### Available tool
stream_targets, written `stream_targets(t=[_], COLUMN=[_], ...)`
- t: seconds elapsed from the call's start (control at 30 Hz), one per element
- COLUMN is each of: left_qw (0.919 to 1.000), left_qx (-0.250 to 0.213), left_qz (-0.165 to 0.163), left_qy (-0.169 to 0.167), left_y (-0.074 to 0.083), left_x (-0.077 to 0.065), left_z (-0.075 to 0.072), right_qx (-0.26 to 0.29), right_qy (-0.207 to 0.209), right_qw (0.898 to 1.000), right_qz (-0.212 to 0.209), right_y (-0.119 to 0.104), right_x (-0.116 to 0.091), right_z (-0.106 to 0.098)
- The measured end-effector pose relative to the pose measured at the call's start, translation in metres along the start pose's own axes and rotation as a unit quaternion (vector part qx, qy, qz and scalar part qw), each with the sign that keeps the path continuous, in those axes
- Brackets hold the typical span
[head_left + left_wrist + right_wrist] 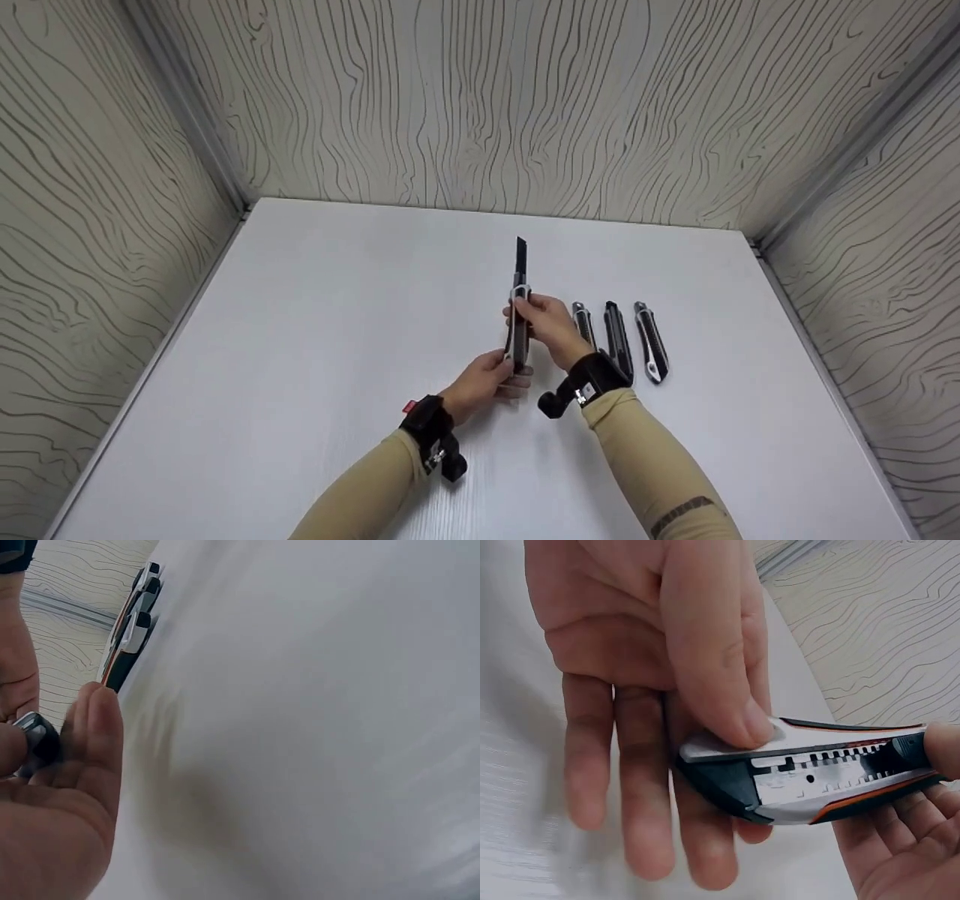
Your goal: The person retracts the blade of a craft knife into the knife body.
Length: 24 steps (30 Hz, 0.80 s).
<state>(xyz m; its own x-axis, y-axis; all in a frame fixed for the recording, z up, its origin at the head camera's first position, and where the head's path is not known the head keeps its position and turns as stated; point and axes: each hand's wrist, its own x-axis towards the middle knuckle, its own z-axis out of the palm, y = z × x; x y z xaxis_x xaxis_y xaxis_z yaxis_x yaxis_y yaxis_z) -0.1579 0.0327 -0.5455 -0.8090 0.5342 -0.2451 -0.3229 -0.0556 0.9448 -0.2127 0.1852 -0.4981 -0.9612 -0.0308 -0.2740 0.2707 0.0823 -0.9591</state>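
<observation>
A utility knife (pixel 517 330) with a black and silver body is held above the table, its dark blade (pixel 521 256) extended and pointing away from me. My left hand (pixel 480 382) pinches the butt end between thumb and index finger; the other fingers are spread out below. Farther forward, my right hand (pixel 551 326) grips the body with its thumb on top. The right wrist view shows that thumb at the black slider (pixel 907 752), beside a toothed metal channel with orange trim. Only the knife's rear end (pixel 41 741) shows in the left wrist view.
Three more utility knives lie in a row right of my hands: a near one (pixel 582 319) partly hidden by the right hand, a dark middle one (pixel 617 337) and an outer one (pixel 651 341). Wood-patterned walls (pixel 465 105) enclose the white table (pixel 337 300) behind and at the sides.
</observation>
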Motion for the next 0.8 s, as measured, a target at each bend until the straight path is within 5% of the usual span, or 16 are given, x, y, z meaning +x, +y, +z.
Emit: stream_targets(t=[0.3,0.8], left_qw=[0.9999,0.9999], left_qx=[0.005,0.010], left_qz=[0.016,0.012], left_qy=[-0.002,-0.006], left_y=[-0.0023,0.0004], left_x=[0.0016,0.0006], left_z=[0.0010,0.0013], right_qx=[0.057,0.085], right_qy=[-0.041,-0.039], right_qw=[0.997,0.996], right_qz=[0.030,0.002], right_y=[0.0009,0.0042], right_x=[0.0007,-0.0027], right_z=[0.0005,0.0031])
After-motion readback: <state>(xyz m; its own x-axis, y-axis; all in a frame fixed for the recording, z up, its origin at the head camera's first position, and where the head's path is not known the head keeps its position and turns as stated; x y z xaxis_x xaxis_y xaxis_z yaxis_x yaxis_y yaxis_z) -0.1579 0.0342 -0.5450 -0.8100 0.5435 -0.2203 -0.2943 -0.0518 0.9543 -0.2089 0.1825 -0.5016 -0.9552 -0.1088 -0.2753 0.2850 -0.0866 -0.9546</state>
